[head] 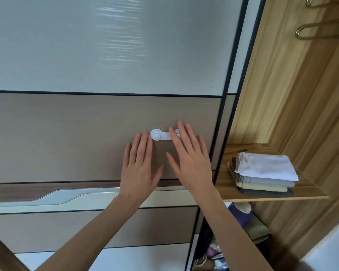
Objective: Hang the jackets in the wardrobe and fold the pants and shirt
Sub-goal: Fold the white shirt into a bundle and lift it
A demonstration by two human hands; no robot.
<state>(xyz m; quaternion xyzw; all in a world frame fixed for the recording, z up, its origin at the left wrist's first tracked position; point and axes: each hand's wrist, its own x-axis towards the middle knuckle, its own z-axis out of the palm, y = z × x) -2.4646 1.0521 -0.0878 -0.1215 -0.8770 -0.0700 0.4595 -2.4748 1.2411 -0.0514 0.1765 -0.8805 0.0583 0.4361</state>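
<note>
While both hands press flat — wardrobe door part-open

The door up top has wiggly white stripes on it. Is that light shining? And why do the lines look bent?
Head view: yes, the streaks on the glossy upper panel of the wardrobe door are glare from light bouncing off; the door's dark edge and the wooden shelf look tilted and bowed because the camera is wide-angle; the left hand and right hand are fairly sharp, while the picture's bottom corners are blurry.
</note>
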